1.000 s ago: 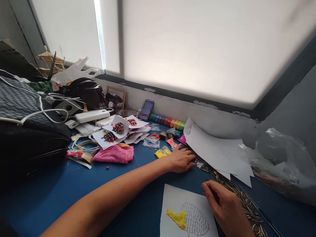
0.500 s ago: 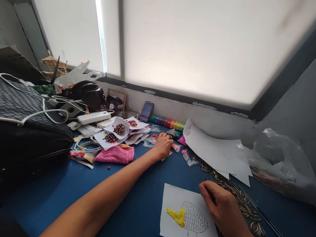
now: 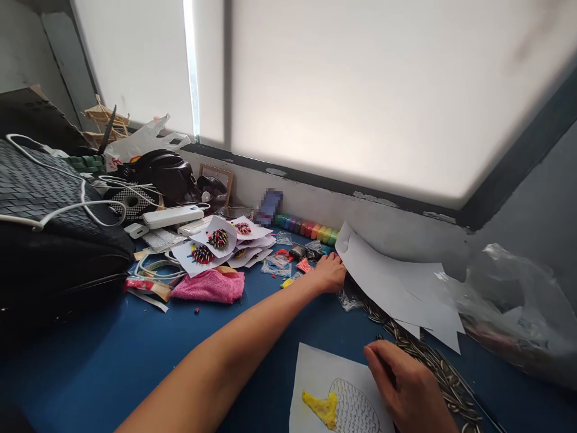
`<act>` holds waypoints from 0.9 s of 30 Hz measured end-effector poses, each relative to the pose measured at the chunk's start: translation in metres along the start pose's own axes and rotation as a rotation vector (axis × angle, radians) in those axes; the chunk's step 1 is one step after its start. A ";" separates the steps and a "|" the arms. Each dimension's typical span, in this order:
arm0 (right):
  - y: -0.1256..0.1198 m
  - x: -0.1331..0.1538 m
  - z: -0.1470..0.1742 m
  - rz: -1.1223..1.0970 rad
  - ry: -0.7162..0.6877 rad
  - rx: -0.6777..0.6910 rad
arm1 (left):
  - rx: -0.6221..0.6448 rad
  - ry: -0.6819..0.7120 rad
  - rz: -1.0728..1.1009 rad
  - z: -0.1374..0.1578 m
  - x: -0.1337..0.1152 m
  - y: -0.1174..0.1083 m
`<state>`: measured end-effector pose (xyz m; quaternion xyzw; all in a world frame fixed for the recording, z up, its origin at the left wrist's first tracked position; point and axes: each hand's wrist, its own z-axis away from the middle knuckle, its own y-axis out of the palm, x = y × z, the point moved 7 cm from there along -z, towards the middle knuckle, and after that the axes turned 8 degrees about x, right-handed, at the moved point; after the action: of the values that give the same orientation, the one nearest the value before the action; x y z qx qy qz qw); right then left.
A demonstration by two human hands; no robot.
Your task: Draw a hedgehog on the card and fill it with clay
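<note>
Drawing sheet: flat on blue table, bottom of view, cut off by the edge, between left forearm and right hand. Yellow clay fills the left part of its inked outline; rounded body next to it is scribble-filled.

From the left: black woven bag, then white power bank. Overlapping paper cards with spiky multicolour decorations. Pink cloth just in front of them, small red bit on the near side of the cloth.

Middle: small clear packets with coloured contents, row of rainbow blocks along the wall. Left hand reaches out right by the packets, palm down, fingers bent; tips hidden, can't tell if they grip anything.

Right hand at the sheet's right edge: fingers curled in, thumb against forefinger. Can't tell if something's in the pinch.

Right: loose blank sheets beyond that hand, partly over striped seeds; clear plastic bag at far right.
</note>
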<state>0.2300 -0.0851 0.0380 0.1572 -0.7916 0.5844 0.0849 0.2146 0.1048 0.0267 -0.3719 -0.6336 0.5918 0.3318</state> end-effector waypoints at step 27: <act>0.010 0.009 0.006 0.013 -0.041 0.003 | -0.194 -0.132 0.264 0.056 0.050 -0.007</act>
<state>0.2188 -0.0895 0.0299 0.1639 -0.7934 0.5826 0.0648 0.1405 0.1200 0.0283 -0.4426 -0.6537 0.5894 0.1714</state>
